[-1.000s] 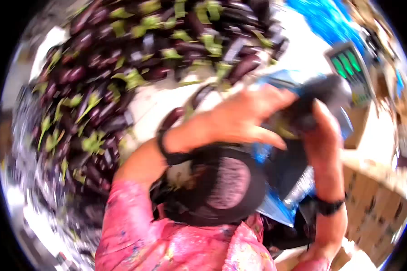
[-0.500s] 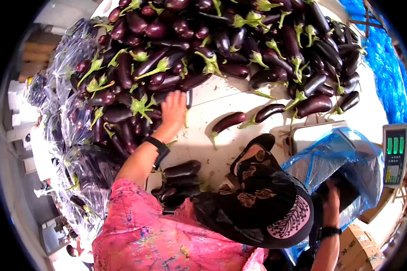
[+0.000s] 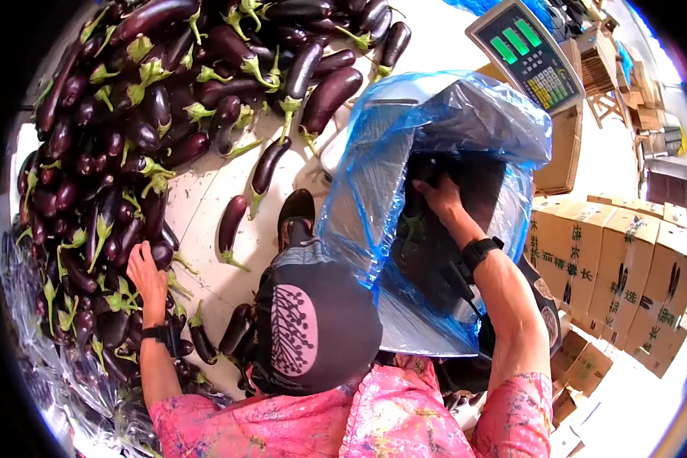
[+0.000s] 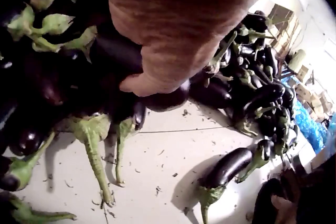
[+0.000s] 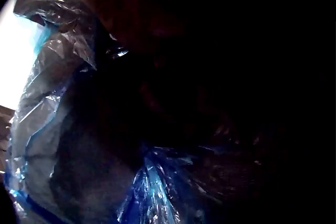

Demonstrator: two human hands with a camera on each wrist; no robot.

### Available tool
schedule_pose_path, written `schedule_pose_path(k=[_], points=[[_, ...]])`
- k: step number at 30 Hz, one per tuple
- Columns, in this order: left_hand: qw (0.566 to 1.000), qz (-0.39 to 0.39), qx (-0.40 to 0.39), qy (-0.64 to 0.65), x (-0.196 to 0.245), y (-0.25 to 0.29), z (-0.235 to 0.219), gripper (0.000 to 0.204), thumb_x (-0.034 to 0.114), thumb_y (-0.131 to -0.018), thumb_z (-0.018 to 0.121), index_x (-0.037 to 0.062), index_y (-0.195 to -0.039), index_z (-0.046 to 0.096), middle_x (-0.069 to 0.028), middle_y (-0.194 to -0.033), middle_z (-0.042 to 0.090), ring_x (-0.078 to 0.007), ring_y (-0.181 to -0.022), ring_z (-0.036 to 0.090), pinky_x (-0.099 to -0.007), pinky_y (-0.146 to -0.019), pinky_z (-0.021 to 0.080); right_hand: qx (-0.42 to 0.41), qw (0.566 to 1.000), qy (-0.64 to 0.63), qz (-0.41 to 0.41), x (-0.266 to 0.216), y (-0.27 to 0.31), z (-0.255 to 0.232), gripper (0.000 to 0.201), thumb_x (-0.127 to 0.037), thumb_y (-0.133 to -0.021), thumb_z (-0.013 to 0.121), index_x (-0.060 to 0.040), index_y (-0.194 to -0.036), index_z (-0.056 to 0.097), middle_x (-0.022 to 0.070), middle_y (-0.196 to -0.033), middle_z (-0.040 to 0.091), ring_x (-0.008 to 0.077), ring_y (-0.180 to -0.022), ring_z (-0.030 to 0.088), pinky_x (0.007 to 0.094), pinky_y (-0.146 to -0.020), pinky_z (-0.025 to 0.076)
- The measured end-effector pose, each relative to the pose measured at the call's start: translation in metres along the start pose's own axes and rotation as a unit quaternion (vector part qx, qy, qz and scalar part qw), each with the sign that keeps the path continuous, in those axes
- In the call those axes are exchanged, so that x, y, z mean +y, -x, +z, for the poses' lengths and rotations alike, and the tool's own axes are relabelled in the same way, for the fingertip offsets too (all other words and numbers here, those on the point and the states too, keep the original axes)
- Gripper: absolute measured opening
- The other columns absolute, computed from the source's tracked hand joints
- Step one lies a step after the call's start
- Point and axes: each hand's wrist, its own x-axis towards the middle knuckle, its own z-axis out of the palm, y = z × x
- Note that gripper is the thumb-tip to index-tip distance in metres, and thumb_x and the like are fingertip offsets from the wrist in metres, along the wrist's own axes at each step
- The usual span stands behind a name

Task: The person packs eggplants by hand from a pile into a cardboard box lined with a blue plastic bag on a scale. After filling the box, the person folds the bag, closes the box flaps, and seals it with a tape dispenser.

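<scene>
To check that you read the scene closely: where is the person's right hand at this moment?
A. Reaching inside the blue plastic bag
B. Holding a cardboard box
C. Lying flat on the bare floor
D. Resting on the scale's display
A: in the head view the right hand reaches into the open mouth of the blue plastic bag, well below the scale's display.

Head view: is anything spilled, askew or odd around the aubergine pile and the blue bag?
Nothing is damaged or spilled. A few loose aubergines lie apart from the aubergine pile on the pale floor. The right hand is inside the blue bag; the left hand rests on the pile.
</scene>
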Motion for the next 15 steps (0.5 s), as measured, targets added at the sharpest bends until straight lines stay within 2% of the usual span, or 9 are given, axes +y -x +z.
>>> schedule_pose_path(k=[2,5,6,8,10,11,12,13,15], points=[[0.997,0.016,0.055,0.044,0.004,-0.002,-0.010,0.080,-0.007,-0.065,0.075,0.0050,-0.139,0.044,-0.0166,-0.138,0.048,-0.0379,-0.130,0.045,-0.0479,-0.107,0.036,-0.003,1.000,0.018,-0.006,0.000,-0.001,0.000,0.071,-0.044,-0.083,0.075,0.0058,-0.129,0.054,0.0306,-0.127,0.061,0.0417,-0.122,0.058,0.0434,-0.102,0.046],[0.986,0.056,0.118,0.108,0.040,-0.027,-0.059,0.077,0.002,-0.066,0.075,0.0027,-0.137,0.045,-0.0186,-0.135,0.051,-0.0384,-0.127,0.048,-0.0476,-0.106,0.038,-0.033,0.996,0.081,-0.025,-0.007,0.001,-0.006,0.068,-0.046,-0.085,0.071,0.0059,-0.126,0.057,0.0305,-0.125,0.062,0.0434,-0.118,0.059,0.0436,-0.099,0.048],[0.973,0.076,0.174,0.133,0.051,-0.040,-0.068,0.075,0.005,-0.067,0.076,0.0024,-0.136,0.047,-0.0198,-0.132,0.052,-0.0390,-0.124,0.050,-0.0471,-0.104,0.041,-0.056,0.991,0.121,-0.030,-0.018,0.003,-0.019,0.066,-0.046,-0.086,0.070,0.0061,-0.125,0.058,0.0308,-0.125,0.062,0.0441,-0.117,0.060,0.0437,-0.098,0.049],[0.954,0.041,0.162,0.247,0.094,-0.061,-0.123,0.073,0.010,-0.070,0.079,0.0020,-0.136,0.048,-0.0190,-0.128,0.056,-0.0337,-0.116,0.057,-0.0425,-0.102,0.044,-0.090,0.981,0.157,-0.077,-0.031,0.014,-0.046,0.063,-0.044,-0.089,0.068,0.0066,-0.124,0.059,0.0293,-0.121,0.064,0.0427,-0.112,0.063,0.0431,-0.093,0.052],[0.890,0.011,0.109,0.443,0.124,-0.082,-0.172,0.071,0.016,-0.075,0.080,0.0017,-0.137,0.048,-0.0146,-0.124,0.060,-0.0248,-0.108,0.061,-0.0370,-0.099,0.046,-0.107,0.969,0.150,-0.165,-0.040,0.025,-0.078,0.058,-0.040,-0.091,0.067,0.0071,-0.123,0.060,0.0259,-0.116,0.067,0.0386,-0.104,0.067,0.0415,-0.085,0.055],[0.862,0.038,0.117,0.493,0.141,-0.092,-0.195,0.070,0.018,-0.077,0.079,0.0020,-0.137,0.049,-0.0125,-0.121,0.061,-0.0216,-0.106,0.061,-0.0352,-0.098,0.046,-0.175,0.977,0.015,-0.120,-0.054,0.037,-0.096,0.054,-0.037,-0.093,0.066,0.0065,-0.125,0.060,0.0218,-0.112,0.068,0.0328,-0.100,0.068,0.0379,-0.082,0.056],[0.830,0.066,0.124,0.540,0.159,-0.102,-0.217,0.068,0.021,-0.078,0.079,0.0024,-0.137,0.050,-0.0104,-0.119,0.062,-0.0185,-0.104,0.061,-0.0334,-0.097,0.047,-0.240,0.961,-0.119,-0.071,-0.068,0.052,-0.117,0.051,-0.034,-0.095,0.065,0.0060,-0.126,0.059,0.0178,-0.108,0.069,0.0269,-0.097,0.069,0.0343,-0.078,0.057],[0.793,0.087,0.116,0.592,0.177,-0.111,-0.235,0.065,0.023,-0.079,0.078,0.0023,-0.135,0.052,-0.0095,-0.117,0.063,-0.0177,-0.104,0.061,-0.0327,-0.095,0.047,-0.244,0.952,-0.161,-0.094,-0.082,0.064,-0.137,0.049,-0.032,-0.096,0.065,0.0037,-0.130,0.058,0.0115,-0.106,0.067,0.0186,-0.095,0.067,0.0291,-0.075,0.056],[0.713,0.115,0.094,0.685,0.216,-0.121,-0.267,0.060,0.027,-0.080,0.078,0.0020,-0.130,0.055,-0.0083,-0.114,0.064,-0.0165,-0.102,0.062,-0.0314,-0.093,0.049,-0.242,0.933,-0.229,-0.133,-0.110,0.085,-0.163,0.052,-0.035,-0.097,0.064,0.0017,-0.133,0.057,0.0136,-0.114,0.066,0.0200,-0.100,0.067,0.0295,-0.080,0.055]])
